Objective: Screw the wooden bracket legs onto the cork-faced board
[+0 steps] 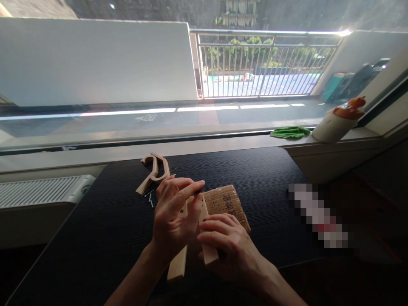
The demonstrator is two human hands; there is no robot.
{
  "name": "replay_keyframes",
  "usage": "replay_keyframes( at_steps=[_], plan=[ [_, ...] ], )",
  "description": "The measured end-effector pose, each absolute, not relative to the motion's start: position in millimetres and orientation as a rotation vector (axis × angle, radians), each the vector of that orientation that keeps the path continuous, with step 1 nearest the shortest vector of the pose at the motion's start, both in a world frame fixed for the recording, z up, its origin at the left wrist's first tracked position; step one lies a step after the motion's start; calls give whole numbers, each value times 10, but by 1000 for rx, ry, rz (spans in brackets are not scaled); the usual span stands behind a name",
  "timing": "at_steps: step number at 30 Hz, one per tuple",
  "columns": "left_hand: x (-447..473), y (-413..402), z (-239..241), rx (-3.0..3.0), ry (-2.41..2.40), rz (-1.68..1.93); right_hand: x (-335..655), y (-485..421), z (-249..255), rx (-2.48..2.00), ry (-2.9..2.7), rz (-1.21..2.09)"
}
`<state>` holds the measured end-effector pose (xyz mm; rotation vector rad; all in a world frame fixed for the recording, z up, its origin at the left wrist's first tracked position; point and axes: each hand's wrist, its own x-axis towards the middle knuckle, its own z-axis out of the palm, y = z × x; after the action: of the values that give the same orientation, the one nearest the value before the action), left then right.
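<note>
Two hands at work over one dark table (264, 170). Nearest: two pale wooden bars, one to each side, lower ends toward the wearer. Left bar (177, 265) runs up behind the left hand (175, 210); right bar (209, 254) is gripped by the right hand (229, 240), fingers over it, thumb side hidden. Left hand pinches one small dark piece (198, 192) between thumb and index fingertip, at the right bar's upper end; contact there cannot be told.

Just beyond: one cardboard piece (225, 203), pocked with holes. Left of the hands, a few metal screws (151, 203), exact count unclear; past them, two curved wooden parts (155, 168), overlapping. On the sill: one green cloth (290, 132), one white pot (334, 126). Outside, one metal railing (266, 68).
</note>
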<state>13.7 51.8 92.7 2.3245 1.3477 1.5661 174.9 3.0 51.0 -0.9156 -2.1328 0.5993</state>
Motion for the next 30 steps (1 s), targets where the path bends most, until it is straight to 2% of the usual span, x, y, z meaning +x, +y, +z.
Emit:
replay_keyframes(
  at_steps=[30],
  plan=[
    [79,535,979,2306,1370,1535,1755,26,495,-918,-2138,605]
  ],
)
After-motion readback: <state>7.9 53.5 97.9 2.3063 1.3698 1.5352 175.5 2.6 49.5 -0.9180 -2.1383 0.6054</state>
